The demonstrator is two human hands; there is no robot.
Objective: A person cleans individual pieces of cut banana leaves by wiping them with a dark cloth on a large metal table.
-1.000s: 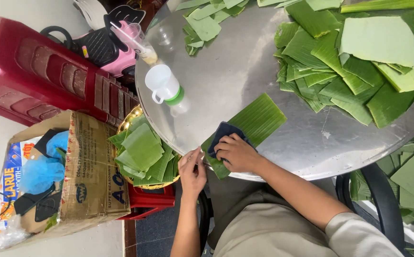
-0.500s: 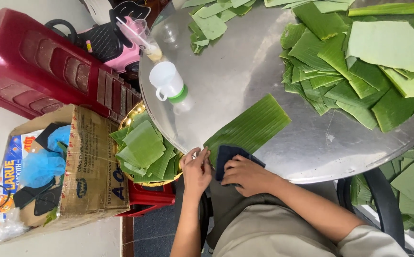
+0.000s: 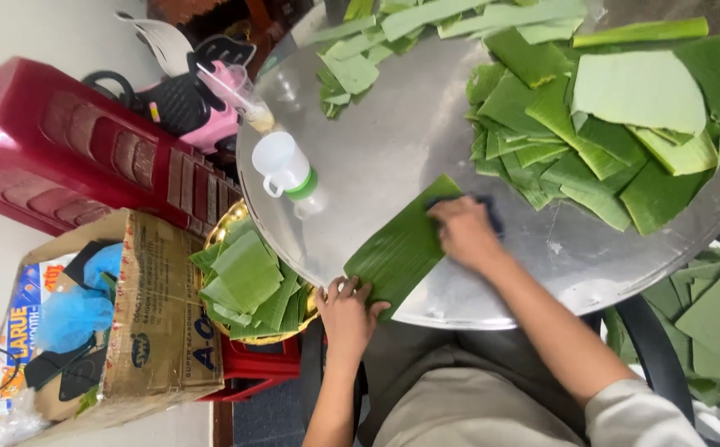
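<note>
right hand [image 3: 463, 232]: fingers closed on dark cloth [image 3: 492, 217], now wiping further up the banana leaf [image 3: 401, 248]
left hand [image 3: 347, 310]: fingers spread, pinning near end

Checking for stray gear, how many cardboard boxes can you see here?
1. The cardboard box sits at lower left, beside the gold tray of cut leaves, below the red crate. Others may be hidden beyond the frame.

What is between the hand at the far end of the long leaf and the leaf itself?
A dark cloth lies under the right hand, pressed onto the banana leaf. The left hand touches the leaf's near end directly, nothing between.
</note>
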